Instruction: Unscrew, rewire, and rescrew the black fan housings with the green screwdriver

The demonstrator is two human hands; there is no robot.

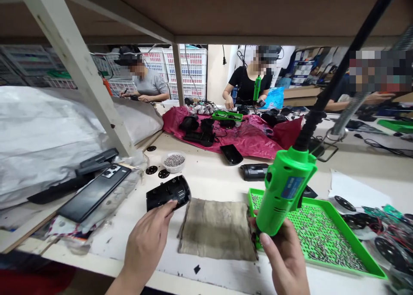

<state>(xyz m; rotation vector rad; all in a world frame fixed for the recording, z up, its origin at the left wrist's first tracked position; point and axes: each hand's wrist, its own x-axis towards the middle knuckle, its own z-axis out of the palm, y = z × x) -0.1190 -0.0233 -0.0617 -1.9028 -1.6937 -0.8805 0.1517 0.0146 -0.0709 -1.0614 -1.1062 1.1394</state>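
Left hand (146, 239): half-curled, fingertips at black plastic shell (164, 195) on tabletop (124, 213), hold unclear | right hand (288, 258): wrapped around green electric screwdriver (274, 200) beside screw tray (374, 274) | risk: loose grip could swing it, scattering screws (335, 245)

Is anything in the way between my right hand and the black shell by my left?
A stained cloth lies between your right hand and the black shell, and your left hand's fingertips are at the shell's near edge.
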